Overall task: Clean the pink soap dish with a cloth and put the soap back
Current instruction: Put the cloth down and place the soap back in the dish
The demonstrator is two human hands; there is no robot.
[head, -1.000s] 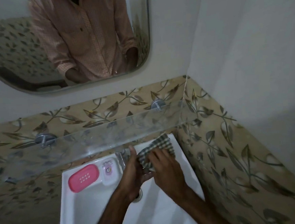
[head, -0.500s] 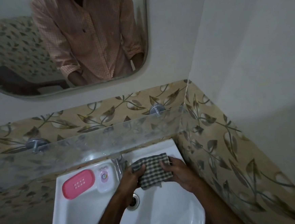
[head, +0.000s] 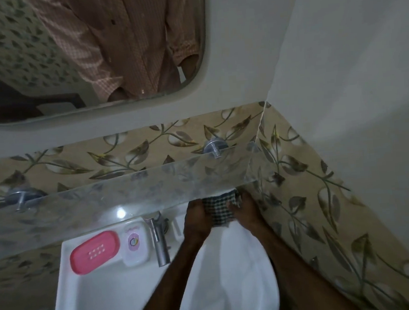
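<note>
Pink soap dish (head: 95, 252): sits empty on the washbasin's back ledge, well to the left of the tap (head: 158, 241), its drain holes showing; bare, so it looks ready for wiping.
Soap (head: 134, 245): a white bar with a round printed mark, parked between the dish and the tap, seemingly set aside so the dish could be cleaned.
Checked cloth (head: 218, 210): held to the right of the tap, at the basin's back corner under the glass shelf (head: 138, 196), well apart from the dish.
Left hand (head: 196, 222): grasps the cloth's left side.
Right hand (head: 247, 212): grasps its right side, probably to fold or bunch it.
Washbasin (head: 92, 298): white, its rim carries dish and soap.
Stage: wiping apparently not yet begun.
</note>
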